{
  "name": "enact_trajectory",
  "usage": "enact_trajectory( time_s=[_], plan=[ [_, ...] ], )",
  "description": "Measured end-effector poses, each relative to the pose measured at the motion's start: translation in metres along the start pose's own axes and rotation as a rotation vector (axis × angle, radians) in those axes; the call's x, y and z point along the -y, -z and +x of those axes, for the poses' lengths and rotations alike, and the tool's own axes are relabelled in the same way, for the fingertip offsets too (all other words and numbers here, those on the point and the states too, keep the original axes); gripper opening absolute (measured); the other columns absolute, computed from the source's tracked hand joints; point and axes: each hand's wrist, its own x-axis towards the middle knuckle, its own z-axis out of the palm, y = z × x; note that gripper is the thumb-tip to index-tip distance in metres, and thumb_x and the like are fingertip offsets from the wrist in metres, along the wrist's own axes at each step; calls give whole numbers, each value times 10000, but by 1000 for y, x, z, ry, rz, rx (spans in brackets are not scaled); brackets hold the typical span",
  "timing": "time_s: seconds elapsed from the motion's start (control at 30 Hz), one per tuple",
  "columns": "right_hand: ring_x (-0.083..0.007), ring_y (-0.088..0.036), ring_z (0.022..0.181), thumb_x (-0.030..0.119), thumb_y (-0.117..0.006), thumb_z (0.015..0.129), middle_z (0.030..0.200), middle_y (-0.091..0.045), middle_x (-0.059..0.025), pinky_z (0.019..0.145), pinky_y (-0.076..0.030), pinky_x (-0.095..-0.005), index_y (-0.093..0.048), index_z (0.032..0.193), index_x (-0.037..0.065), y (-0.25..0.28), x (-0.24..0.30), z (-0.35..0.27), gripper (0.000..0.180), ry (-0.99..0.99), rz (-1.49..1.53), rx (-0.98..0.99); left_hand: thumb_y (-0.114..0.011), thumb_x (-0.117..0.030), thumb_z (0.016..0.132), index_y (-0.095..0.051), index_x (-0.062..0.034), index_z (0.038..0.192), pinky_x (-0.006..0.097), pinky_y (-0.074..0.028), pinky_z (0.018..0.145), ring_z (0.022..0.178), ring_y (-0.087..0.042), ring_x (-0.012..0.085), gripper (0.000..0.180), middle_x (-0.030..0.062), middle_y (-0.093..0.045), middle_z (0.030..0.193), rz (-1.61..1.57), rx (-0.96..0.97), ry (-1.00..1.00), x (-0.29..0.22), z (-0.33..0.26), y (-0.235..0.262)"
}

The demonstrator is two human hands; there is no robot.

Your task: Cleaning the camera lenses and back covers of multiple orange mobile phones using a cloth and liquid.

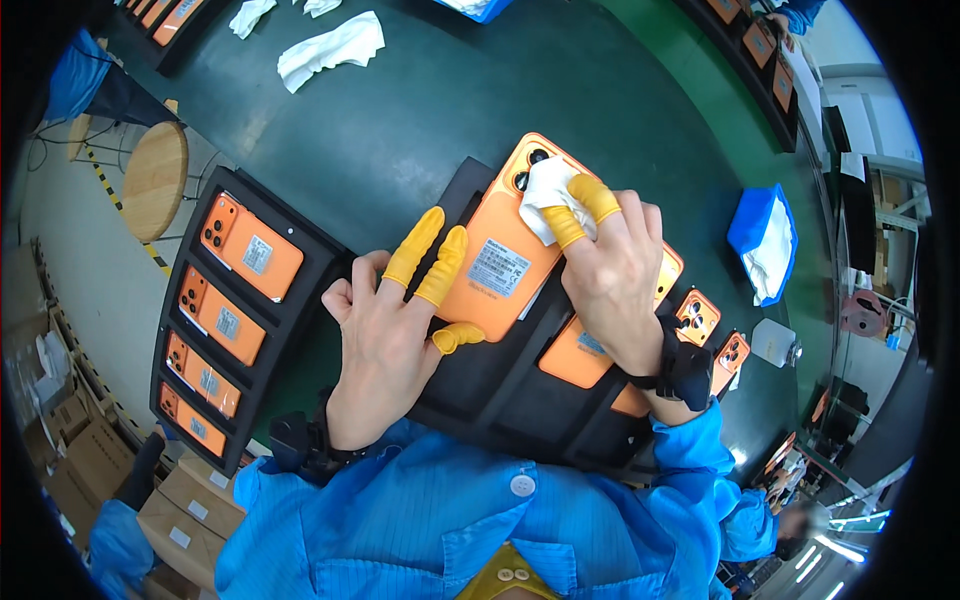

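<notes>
My left hand [385, 330], with yellow finger cots, grips the left edge of an orange phone [495, 255] lying back-up over a black tray [500, 400]. My right hand [610, 270], also in yellow cots, presses a small white cloth [545, 200] onto the phone near its camera lenses. More orange phones [700, 315] sit in the tray under and to the right of my right wrist.
A second black tray [300, 300] at the left holds several orange phones [250, 250]. White cloths [330, 48] lie on the green table [420, 110] at the back. A blue box with cloths [765, 240] stands right. A round wooden stool [155, 180] stands left.
</notes>
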Motion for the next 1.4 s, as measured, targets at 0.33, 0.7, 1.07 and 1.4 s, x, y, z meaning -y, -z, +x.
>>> enact_trajectory(
  time_s=[0.33, 0.7, 1.07, 1.4],
  plan=[
    [-227, -539, 821, 71, -687, 625, 1013, -636, -99, 697, -395, -348, -712, 837, 28, -2, 0, -4, 218, -1, -14, -38, -787, -333, 633, -530, -145, 1349, 388, -274, 847, 1079, -434, 256, 783, 23, -450, 1426, -11, 3, 17, 0, 0, 0],
    [-245, -548, 811, 72, -700, 622, 922, -621, -109, 695, -414, -371, -683, 748, 11, 1, 5, -13, 141, -33, -19, -52, -796, -303, 629, -529, -138, 1348, 389, -273, 866, 1077, -437, 254, 785, 27, -444, 1429, -17, 11, 13, -1, 2, 2],
    [-218, -533, 840, 102, -675, 585, 850, -577, -58, 689, -405, -356, -661, 700, 40, -6, 11, -15, 131, 8, 51, -60, -801, -301, 618, -526, -125, 1349, 380, -280, 861, 1051, -458, 248, 801, 36, -439, 1437, 12, -7, -12, 1, 6, 2],
    [-224, -522, 798, 90, -703, 625, 784, -545, -66, 677, -392, -349, -676, 718, 21, 0, -1, -13, 119, -69, -92, -66, -801, -268, 654, -546, -111, 1326, 399, -270, 856, 1082, -440, 263, 735, 43, -443, 1424, -26, 8, -1, 0, 3, 2]
  ],
)
